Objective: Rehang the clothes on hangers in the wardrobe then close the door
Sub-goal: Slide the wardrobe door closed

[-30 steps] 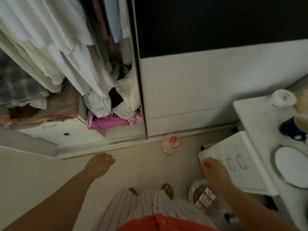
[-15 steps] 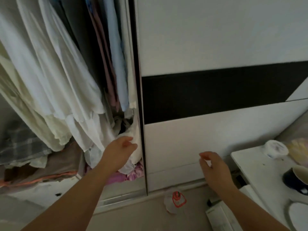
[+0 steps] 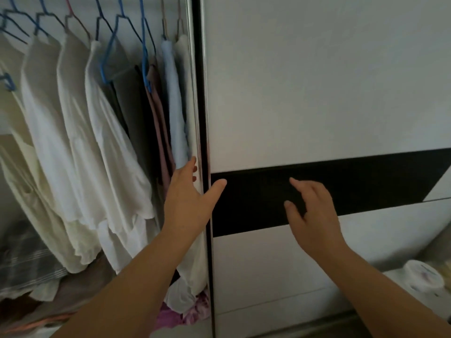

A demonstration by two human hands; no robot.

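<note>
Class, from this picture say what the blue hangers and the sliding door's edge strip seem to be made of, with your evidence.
Blue hangers: probably coated wire, since they are thin, bent rods with a smooth blue skin. Edge strip: looks like polished metal, with a bright vertical sheen; metallised plastic is possible.

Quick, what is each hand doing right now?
Left hand: open, fingers at the door edge, thumb on the front.
Right hand: open, holding nothing.
</note>
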